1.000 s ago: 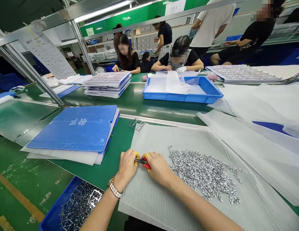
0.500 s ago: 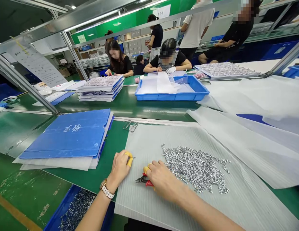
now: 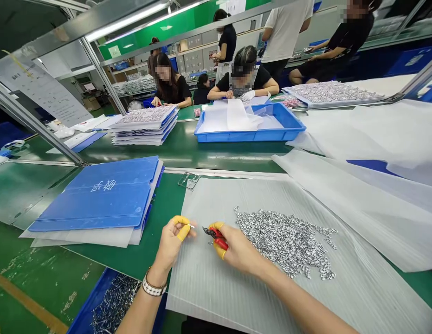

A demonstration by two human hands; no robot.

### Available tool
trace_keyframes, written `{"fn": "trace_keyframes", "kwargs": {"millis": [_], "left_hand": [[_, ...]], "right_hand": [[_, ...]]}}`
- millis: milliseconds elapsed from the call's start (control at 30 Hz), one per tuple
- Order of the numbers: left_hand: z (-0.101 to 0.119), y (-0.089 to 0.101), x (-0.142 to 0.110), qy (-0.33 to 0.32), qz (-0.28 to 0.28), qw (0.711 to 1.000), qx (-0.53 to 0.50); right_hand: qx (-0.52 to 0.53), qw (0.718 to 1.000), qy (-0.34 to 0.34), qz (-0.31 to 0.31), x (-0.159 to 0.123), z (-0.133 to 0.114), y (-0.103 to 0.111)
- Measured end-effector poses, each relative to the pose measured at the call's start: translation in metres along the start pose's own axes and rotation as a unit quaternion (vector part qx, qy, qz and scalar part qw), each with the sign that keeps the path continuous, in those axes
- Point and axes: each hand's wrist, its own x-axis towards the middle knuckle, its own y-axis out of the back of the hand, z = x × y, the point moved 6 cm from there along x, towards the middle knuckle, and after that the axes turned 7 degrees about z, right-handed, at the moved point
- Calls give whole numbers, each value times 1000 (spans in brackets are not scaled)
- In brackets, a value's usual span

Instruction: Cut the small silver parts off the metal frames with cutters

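My left hand (image 3: 173,240), with yellow finger cots, pinches a tiny metal part (image 3: 190,226) between thumb and forefinger. My right hand (image 3: 236,248) grips small red-handled cutters (image 3: 214,233), their tip pointing left toward the part, a short gap away. Both hands hover over a white foam sheet (image 3: 257,287). A heap of small silver metal parts (image 3: 285,241) lies on the sheet just right of my right hand.
A blue bin of metal scrap (image 3: 107,304) sits at the near left edge. Blue folders on white sheets (image 3: 100,195) lie left. A blue tray with foam (image 3: 250,123), stacked part trays (image 3: 146,123) and more foam sheets (image 3: 369,185) lie beyond. Other people work at the far bench.
My hands separated from working together, then the left raised a small part in a pinch while the right lifted the cutters and turned them toward it.
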Motion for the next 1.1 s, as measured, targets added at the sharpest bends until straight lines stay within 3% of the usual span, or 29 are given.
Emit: {"fn": "trace_keyframes", "kwargs": {"millis": [100, 300, 700, 900, 1100], "left_hand": [[-6, -9, -3, 26, 3, 1000, -11], [-6, -9, -7, -62, 44, 985, 154], [-8, -19, -4, 18, 29, 999, 33], [-9, -29, -6, 55, -31, 998, 28], [-14, -32, -3, 73, -55, 996, 21]], "right_hand": [[19, 1000, -8, 5, 1, 3, -3], [23, 999, -17, 26, 3, 5, -1], [33, 998, -29, 37, 10, 7, -1], [27, 999, -20, 32, 14, 4, 7], [13, 999, -18, 27, 16, 6, 11]]}}
